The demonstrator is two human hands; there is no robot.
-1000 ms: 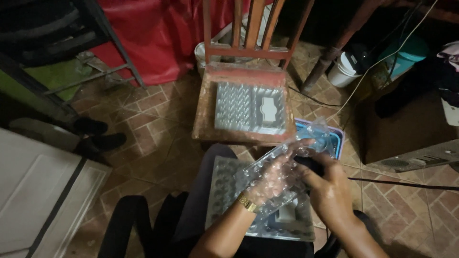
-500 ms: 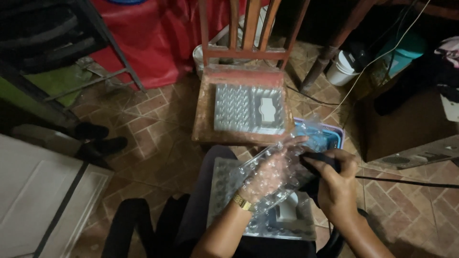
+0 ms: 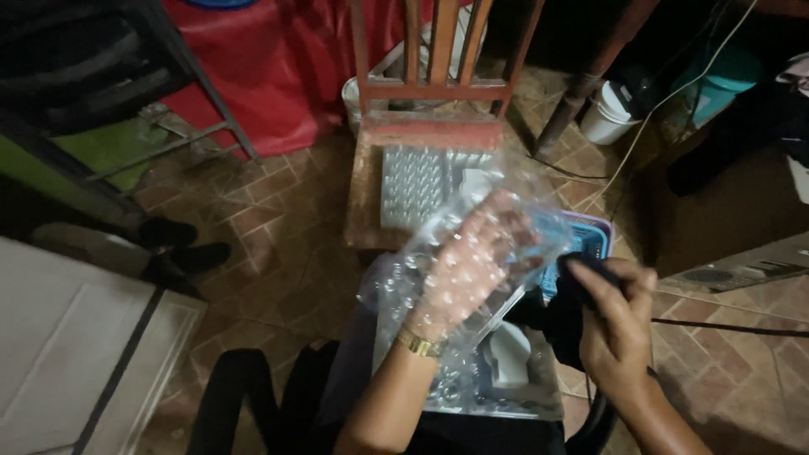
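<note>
Light, flimsy, crackly clear blister tray (image 3: 459,253), best gripped at rim; left hand (image 3: 472,261) clamped underneath, right hand (image 3: 615,324) closed on dark object (image 3: 566,313).

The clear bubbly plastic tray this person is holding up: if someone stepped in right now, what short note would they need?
Left hand: raised behind a clear blister tray, holding it up; a gold wristband is on that wrist.
Right hand: closed on a dark object, too dim to identify, beside the tray's right edge.
On the lap: another clear moulded tray holding a white piece.
Ahead: a wooden chair with one more blister tray lying on its seat. A blue tray shows behind the right hand.
Done and left: the pictures do not show it; the raised tray looks empty.
</note>
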